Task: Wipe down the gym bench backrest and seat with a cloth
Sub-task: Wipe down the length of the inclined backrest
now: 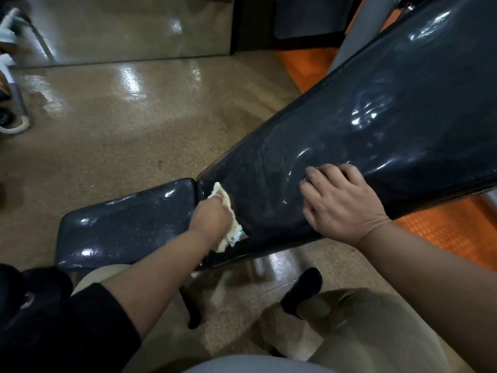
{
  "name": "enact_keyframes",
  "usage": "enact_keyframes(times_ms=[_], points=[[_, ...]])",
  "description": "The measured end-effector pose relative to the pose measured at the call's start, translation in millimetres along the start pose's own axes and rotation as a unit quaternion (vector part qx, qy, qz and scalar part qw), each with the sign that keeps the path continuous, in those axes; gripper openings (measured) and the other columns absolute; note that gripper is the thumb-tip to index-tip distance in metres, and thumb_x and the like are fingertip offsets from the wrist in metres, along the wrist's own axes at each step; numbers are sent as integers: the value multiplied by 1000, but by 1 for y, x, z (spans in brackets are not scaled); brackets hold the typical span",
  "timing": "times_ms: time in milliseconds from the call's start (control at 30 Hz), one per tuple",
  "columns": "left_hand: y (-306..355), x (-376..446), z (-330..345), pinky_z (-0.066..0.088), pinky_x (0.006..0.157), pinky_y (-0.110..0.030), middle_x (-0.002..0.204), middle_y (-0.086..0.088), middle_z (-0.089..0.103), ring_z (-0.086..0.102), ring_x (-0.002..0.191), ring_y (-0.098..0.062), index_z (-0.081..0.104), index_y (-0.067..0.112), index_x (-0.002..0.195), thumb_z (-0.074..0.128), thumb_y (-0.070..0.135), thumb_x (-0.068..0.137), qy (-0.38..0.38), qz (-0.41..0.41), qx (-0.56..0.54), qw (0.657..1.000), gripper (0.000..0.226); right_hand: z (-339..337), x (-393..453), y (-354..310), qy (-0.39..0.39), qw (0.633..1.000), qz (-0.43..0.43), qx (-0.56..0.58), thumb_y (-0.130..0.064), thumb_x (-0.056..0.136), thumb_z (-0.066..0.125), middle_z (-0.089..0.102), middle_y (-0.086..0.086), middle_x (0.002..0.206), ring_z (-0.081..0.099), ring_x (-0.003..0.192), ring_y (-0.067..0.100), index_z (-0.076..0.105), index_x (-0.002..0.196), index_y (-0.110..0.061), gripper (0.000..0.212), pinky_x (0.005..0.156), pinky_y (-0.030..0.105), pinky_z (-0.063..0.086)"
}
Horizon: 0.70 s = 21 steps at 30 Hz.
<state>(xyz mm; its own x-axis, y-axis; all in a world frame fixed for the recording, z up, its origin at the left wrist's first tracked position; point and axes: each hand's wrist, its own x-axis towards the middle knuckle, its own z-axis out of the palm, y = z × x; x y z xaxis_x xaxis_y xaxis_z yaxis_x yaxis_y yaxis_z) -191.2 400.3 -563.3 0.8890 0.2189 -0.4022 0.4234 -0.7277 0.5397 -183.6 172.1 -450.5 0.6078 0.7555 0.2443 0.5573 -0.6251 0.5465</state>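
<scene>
A person leans over a dark gym bench. The left hand (212,215), at 7 o'clock of centre, grips a pale cloth (227,208), pressing it on the lower end of the inclined backrest (376,117), just beside the seat (121,230). The right hand (338,203), at 4 o'clock, rests on the backrest with fingers slightly bent, holding nothing, likely steadying it.

Crumpled pale cloth (228,208) on glossy dark backrest's (376,130) lower end, beside seat (126,227).
</scene>
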Motion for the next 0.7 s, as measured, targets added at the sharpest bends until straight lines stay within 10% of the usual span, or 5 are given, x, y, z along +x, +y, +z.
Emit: enact_keyframes(times_ms=[267,500,700], points=[[29,-20,7,44,88,-32,105,-13,64,56,98,-25,27,23,147,40,18,97,57,195,-27,979,51,-3,0,2,-4,1000,2,-2,-25,85,42,62,10,99,58,87,29,59,90,-9,23,76,41,40],[17,-13,1,45,88,-34,120,-15,59,57,109,-30,39,1,138,39,14,97,-8,13,85,996,43,-6,1,2,-16,1000,2,2,-26,84,42,61,10,96,55,84,29,58,89,-10,23,74,41,40],[30,-31,-8,43,84,-32,122,-19,59,55,112,-33,55,0,121,43,18,96,-42,-15,-64,997,33,-10,1,-1,-22,999,18,21,-27,82,44,60,10,91,53,79,29,56,83,-11,20,73,41,39]])
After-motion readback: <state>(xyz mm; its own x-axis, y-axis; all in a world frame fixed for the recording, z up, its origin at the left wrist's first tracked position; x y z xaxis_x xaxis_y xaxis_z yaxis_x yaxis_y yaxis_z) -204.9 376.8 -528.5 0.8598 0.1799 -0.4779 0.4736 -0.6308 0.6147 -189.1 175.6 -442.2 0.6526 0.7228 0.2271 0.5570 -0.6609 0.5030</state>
